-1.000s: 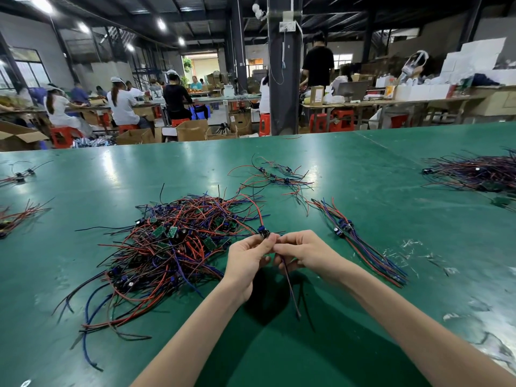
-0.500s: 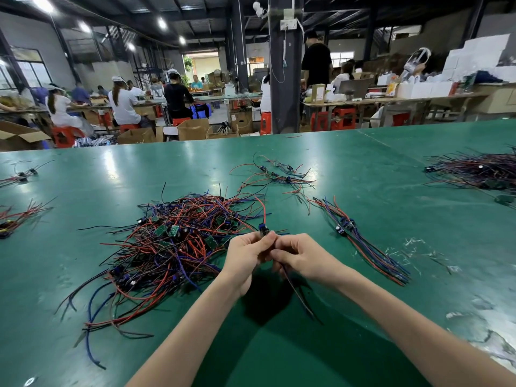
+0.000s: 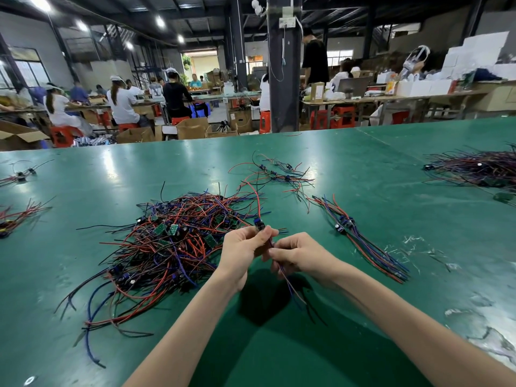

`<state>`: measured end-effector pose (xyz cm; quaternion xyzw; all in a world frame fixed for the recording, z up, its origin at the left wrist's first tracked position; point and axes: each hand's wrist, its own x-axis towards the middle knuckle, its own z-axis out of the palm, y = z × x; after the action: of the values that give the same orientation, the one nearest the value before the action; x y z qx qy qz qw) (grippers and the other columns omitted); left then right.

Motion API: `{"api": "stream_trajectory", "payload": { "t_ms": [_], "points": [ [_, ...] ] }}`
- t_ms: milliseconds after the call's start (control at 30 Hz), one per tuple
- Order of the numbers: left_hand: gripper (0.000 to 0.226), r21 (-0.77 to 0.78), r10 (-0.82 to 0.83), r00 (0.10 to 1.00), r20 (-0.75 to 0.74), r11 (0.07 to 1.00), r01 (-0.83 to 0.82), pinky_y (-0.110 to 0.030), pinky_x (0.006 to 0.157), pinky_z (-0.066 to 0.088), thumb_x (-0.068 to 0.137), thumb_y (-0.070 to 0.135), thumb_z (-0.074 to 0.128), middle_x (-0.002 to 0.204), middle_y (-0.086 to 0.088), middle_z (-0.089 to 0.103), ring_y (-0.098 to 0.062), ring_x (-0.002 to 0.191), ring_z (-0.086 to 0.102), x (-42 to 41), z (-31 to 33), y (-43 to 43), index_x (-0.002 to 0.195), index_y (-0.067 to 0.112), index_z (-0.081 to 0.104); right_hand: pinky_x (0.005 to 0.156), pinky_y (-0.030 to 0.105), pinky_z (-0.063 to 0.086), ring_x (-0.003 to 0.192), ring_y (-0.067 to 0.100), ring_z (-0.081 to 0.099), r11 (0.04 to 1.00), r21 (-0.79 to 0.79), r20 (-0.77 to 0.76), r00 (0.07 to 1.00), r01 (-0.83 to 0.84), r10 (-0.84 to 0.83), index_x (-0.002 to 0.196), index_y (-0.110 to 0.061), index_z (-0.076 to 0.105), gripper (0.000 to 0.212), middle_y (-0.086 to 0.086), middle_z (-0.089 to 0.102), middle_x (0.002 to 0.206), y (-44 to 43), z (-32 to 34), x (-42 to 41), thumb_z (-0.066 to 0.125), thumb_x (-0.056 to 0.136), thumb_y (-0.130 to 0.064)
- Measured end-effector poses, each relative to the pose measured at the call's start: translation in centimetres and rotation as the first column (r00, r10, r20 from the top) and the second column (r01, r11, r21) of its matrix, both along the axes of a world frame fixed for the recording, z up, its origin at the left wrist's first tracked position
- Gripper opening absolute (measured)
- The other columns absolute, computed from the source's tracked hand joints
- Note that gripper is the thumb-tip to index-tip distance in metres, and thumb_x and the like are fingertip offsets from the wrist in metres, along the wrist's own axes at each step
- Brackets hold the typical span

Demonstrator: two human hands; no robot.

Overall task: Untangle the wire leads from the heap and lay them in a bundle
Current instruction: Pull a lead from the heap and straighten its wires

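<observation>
A tangled heap point(image 3: 167, 241) of red, blue and black wire leads with small green boards lies on the green table point(image 3: 377, 177), left of my hands. My left hand point(image 3: 243, 248) pinches one wire lead point(image 3: 259, 225) by its small blue part; a red strand arcs from it back over the heap. My right hand point(image 3: 296, 254) pinches the same lead's wires just below, and their ends hang toward me. To the right lies a straightened bundle point(image 3: 363, 241) of leads.
A loose cluster of leads point(image 3: 279, 174) lies beyond my hands. Another pile point(image 3: 474, 169) sits at the far right, and small groups point(image 3: 16, 216) lie at the left edge. Bits of clear scrap point(image 3: 418, 247) dot the table at right. Workers sit at benches behind.
My hands have stayed together over the table. The hanging wire ends below my right hand have swung a little; my right hand sits slightly lower on the lead.
</observation>
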<state>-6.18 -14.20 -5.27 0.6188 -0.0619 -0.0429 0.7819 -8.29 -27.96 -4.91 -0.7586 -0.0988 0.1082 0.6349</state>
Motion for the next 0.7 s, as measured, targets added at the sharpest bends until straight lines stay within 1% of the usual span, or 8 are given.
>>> {"api": "stream_trajectory", "payload": {
  "t_ms": [167, 233, 267, 333, 400, 467, 567, 700],
  "points": [
    [0.014, 0.018, -0.017, 1.0, -0.002, 1.0, 0.018, -0.029, 0.054, 0.047, 0.074, 0.022, 0.068, 0.063, -0.007, 0.065, -0.018, 0.055, 0.057, -0.03, 0.12, 0.05, 0.068, 0.01, 0.073, 0.052, 0.017, 0.051, 0.047, 0.004, 0.053, 0.999, -0.006, -0.055, 0.997, -0.05, 0.049, 0.103, 0.007, 0.064, 0.018, 0.001, 0.059, 0.058, -0.04, 0.03, -0.15, 0.052, 0.094, -0.001],
    [0.016, 0.002, -0.021, 1.0, -0.019, 1.0, 0.021, -0.024, 0.047, 0.046, 0.07, 0.024, 0.068, 0.061, -0.007, 0.064, -0.017, 0.052, 0.056, 0.04, 0.13, 0.17, 0.066, 0.01, 0.073, 0.053, 0.017, 0.05, 0.048, 0.005, 0.052, 0.997, 0.01, -0.032, 0.997, -0.071, 0.072, 0.094, 0.001, 0.065, 0.015, 0.001, 0.057, 0.059, 0.02, 0.1, -0.29, 0.05, 0.095, -0.001],
    [0.016, -0.008, -0.023, 0.999, -0.035, 1.0, 0.023, -0.022, 0.044, 0.045, 0.07, 0.024, 0.069, 0.061, -0.008, 0.064, -0.017, 0.051, 0.056, 0.11, 0.11, 0.27, 0.065, 0.009, 0.073, 0.054, 0.018, 0.048, 0.05, 0.007, 0.052, 0.997, -0.023, 0.02, 0.997, -0.072, 0.072, 0.087, -0.002, 0.065, 0.016, 0.002, 0.056, 0.06, 0.11, 0.12, -0.43, 0.051, 0.095, -0.001],
    [0.016, -0.025, -0.038, 0.998, -0.059, 0.999, 0.037, -0.022, 0.045, 0.046, 0.07, 0.023, 0.068, 0.062, -0.01, 0.065, -0.017, 0.051, 0.057, 0.3, 0.03, 0.5, 0.065, 0.008, 0.073, 0.058, 0.02, 0.042, 0.055, 0.011, 0.047, 0.978, -0.207, 0.253, 0.966, 0.005, 0.049, 0.077, -0.001, 0.062, 0.018, 0.006, 0.054, 0.064, 0.25, -0.05, -0.56, 0.054, 0.093, -0.002],
    [0.016, -0.032, -0.062, 0.996, -0.061, 0.998, 0.06, -0.021, 0.048, 0.05, 0.069, 0.022, 0.068, 0.065, -0.01, 0.067, -0.016, 0.053, 0.059, 0.41, 0.03, 0.61, 0.065, 0.007, 0.073, 0.06, 0.022, 0.037, 0.06, 0.012, 0.043, 0.923, -0.362, 0.513, 0.855, 0.133, 0.078, 0.072, 0.002, 0.06, 0.019, 0.006, 0.053, 0.067, 0.32, -0.34, -0.69, 0.058, 0.09, -0.003],
    [0.017, -0.052, -0.084, 0.995, -0.055, 0.995, 0.081, -0.021, 0.051, 0.052, 0.07, 0.021, 0.068, 0.068, -0.01, 0.068, -0.015, 0.054, 0.06, 0.39, 0.1, 0.63, 0.068, 0.004, 0.072, 0.062, 0.021, 0.038, 0.061, 0.011, 0.045, 0.905, -0.387, 0.614, 0.781, 0.176, 0.111, 0.071, 0.002, 0.061, 0.018, 0.004, 0.056, 0.068, 0.23, -0.5, -0.66, 0.06, 0.088, -0.003],
    [0.018, -0.077, -0.072, 0.997, -0.042, 0.995, 0.068, -0.021, 0.048, 0.05, 0.079, 0.015, 0.066, 0.068, -0.01, 0.068, -0.015, 0.053, 0.062, 0.38, 0.41, 0.76, 0.076, -0.002, 0.069, 0.056, 0.014, 0.037, 0.054, 0.002, 0.047, 0.948, -0.298, 0.502, 0.863, 0.112, 0.056, 0.074, -0.003, 0.067, 0.018, -0.008, 0.057, 0.061, 0.42, -0.42, -0.5, 0.059, 0.09, -0.007],
    [0.017, -0.112, -0.048, 0.998, -0.041, 0.993, 0.043, -0.021, 0.044, 0.048, 0.082, 0.012, 0.063, 0.067, -0.008, 0.069, -0.014, 0.05, 0.06, 0.26, 0.62, 0.76, 0.08, -0.004, 0.065, 0.056, 0.019, 0.046, 0.051, 0.008, 0.052, 0.989, -0.147, 0.25, 0.968, 0.01, 0.027, 0.076, -0.009, 0.068, 0.021, -0.004, 0.062, 0.057, 0.56, -0.08, -0.41, 0.056, 0.094, -0.01]
  ]
}}
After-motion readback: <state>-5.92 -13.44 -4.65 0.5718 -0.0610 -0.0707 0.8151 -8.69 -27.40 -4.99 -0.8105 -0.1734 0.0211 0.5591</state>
